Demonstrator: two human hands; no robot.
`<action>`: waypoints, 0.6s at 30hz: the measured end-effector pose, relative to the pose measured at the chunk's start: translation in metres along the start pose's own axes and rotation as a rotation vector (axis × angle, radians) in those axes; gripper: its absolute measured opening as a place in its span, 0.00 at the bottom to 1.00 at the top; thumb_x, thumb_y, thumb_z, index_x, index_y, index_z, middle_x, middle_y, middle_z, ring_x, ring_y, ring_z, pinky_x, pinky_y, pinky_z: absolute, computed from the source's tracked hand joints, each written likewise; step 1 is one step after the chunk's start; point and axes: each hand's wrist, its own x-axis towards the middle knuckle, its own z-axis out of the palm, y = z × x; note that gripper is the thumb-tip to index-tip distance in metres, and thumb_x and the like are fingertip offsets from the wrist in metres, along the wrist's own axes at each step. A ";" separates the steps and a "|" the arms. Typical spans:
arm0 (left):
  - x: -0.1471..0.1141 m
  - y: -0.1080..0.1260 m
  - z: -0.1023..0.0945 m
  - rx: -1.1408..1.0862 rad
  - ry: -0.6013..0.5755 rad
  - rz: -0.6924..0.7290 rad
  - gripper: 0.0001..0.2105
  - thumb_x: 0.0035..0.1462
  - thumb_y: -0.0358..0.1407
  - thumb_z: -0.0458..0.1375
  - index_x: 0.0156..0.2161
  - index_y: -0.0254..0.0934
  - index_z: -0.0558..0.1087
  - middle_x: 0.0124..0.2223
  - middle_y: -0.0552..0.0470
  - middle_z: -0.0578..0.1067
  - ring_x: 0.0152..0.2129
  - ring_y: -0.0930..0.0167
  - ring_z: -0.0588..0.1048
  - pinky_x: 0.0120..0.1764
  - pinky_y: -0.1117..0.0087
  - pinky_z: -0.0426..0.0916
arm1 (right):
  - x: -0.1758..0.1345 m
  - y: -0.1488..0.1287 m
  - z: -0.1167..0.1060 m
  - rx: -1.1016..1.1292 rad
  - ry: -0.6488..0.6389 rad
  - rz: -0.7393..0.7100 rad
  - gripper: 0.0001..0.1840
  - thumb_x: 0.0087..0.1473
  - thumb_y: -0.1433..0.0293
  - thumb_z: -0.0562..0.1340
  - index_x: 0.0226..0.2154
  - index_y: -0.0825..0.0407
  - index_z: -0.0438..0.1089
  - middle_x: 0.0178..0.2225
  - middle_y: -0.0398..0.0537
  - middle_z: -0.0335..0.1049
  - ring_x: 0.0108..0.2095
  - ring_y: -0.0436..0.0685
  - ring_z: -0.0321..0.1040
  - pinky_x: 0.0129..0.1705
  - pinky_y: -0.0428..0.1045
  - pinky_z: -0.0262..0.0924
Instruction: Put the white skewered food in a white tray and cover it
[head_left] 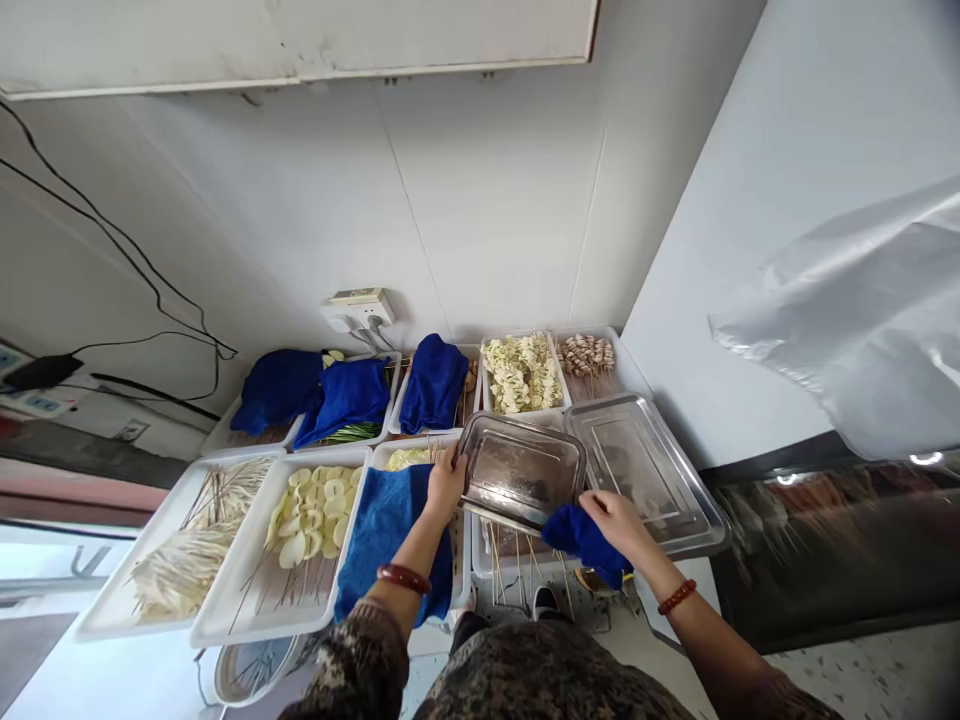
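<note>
My left hand (446, 482) grips the left edge of a small metal tray (523, 468), which is tilted above a white tray with skewers (519, 570). At the metal tray's lower right corner, my right hand (613, 520) is closed on a dark blue cloth (581, 540). The cloth hangs bunched below the fingers and touches or nearly touches the tray's corner. A larger metal tray (645, 465) sits just right of the small one. Left of my left hand, a lighter blue cloth (386, 545) covers most of another white tray.
White trays hold skewered potato slices (315, 508), pale strands (196, 560), cauliflower (523, 372) and brownish rolled pieces (586, 356). Blue cloths (279, 390) cover several back trays. A wall socket (364, 312) and loose cables (150, 270) are behind. Plastic sheeting (877, 310) hangs at right.
</note>
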 end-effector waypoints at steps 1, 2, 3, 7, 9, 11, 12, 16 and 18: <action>0.015 0.008 0.001 0.010 -0.016 0.044 0.21 0.62 0.37 0.49 0.58 0.34 0.68 0.53 0.39 0.75 0.52 0.60 0.73 0.55 0.58 0.66 | -0.008 -0.001 0.004 0.026 -0.021 -0.012 0.26 0.63 0.57 0.48 0.32 0.52 0.76 0.31 0.51 0.80 0.33 0.60 0.75 0.32 0.48 0.63; 0.029 0.016 0.004 0.018 -0.039 0.093 0.21 0.61 0.36 0.49 0.59 0.35 0.67 0.55 0.40 0.74 0.53 0.61 0.72 0.56 0.58 0.64 | -0.017 -0.002 0.008 0.047 -0.042 -0.022 0.25 0.62 0.58 0.49 0.29 0.52 0.76 0.29 0.50 0.79 0.32 0.59 0.75 0.32 0.48 0.63; 0.041 0.025 0.008 0.027 -0.068 0.138 0.22 0.60 0.35 0.51 0.58 0.36 0.68 0.56 0.41 0.73 0.54 0.62 0.71 0.57 0.58 0.63 | -0.024 -0.003 0.013 0.063 -0.060 -0.030 0.23 0.61 0.60 0.51 0.27 0.52 0.76 0.27 0.48 0.79 0.30 0.59 0.75 0.31 0.48 0.63; 0.046 0.054 0.031 0.089 -0.149 0.222 0.25 0.55 0.38 0.59 0.58 0.37 0.68 0.63 0.39 0.67 0.61 0.55 0.62 0.61 0.49 0.55 | -0.046 -0.011 0.019 0.108 -0.064 -0.030 0.19 0.60 0.62 0.54 0.31 0.51 0.78 0.27 0.48 0.79 0.30 0.58 0.75 0.33 0.48 0.64; 0.028 0.063 0.035 0.135 -0.162 0.265 0.28 0.55 0.42 0.59 0.60 0.38 0.66 0.67 0.39 0.60 0.64 0.51 0.55 0.63 0.44 0.47 | -0.049 -0.013 0.011 0.129 -0.029 -0.021 0.19 0.61 0.61 0.53 0.39 0.51 0.77 0.35 0.50 0.81 0.36 0.59 0.76 0.38 0.50 0.66; 0.007 0.067 0.032 0.217 -0.157 0.347 0.30 0.56 0.45 0.58 0.63 0.38 0.63 0.70 0.40 0.55 0.67 0.50 0.48 0.64 0.43 0.41 | -0.047 -0.016 -0.001 0.143 0.019 -0.007 0.21 0.62 0.59 0.53 0.48 0.50 0.74 0.39 0.52 0.80 0.39 0.60 0.75 0.42 0.51 0.65; -0.003 0.068 0.029 0.264 -0.144 0.384 0.31 0.57 0.46 0.57 0.64 0.38 0.61 0.70 0.41 0.53 0.67 0.50 0.46 0.64 0.43 0.40 | -0.043 -0.017 -0.008 0.130 0.043 -0.002 0.23 0.62 0.59 0.52 0.52 0.51 0.72 0.39 0.52 0.80 0.38 0.61 0.75 0.42 0.52 0.65; -0.035 0.064 0.022 0.363 -0.102 0.401 0.34 0.58 0.49 0.55 0.67 0.40 0.56 0.71 0.40 0.49 0.67 0.50 0.45 0.63 0.42 0.43 | -0.014 -0.028 -0.025 -0.119 0.077 -0.026 0.30 0.64 0.59 0.51 0.65 0.51 0.55 0.32 0.50 0.79 0.33 0.60 0.75 0.36 0.50 0.65; -0.043 0.059 0.025 0.388 -0.125 0.367 0.34 0.58 0.51 0.55 0.67 0.40 0.56 0.71 0.40 0.49 0.67 0.48 0.45 0.62 0.39 0.44 | 0.005 -0.032 -0.024 -0.236 0.077 -0.033 0.31 0.65 0.59 0.52 0.67 0.49 0.51 0.37 0.52 0.79 0.37 0.61 0.76 0.37 0.50 0.65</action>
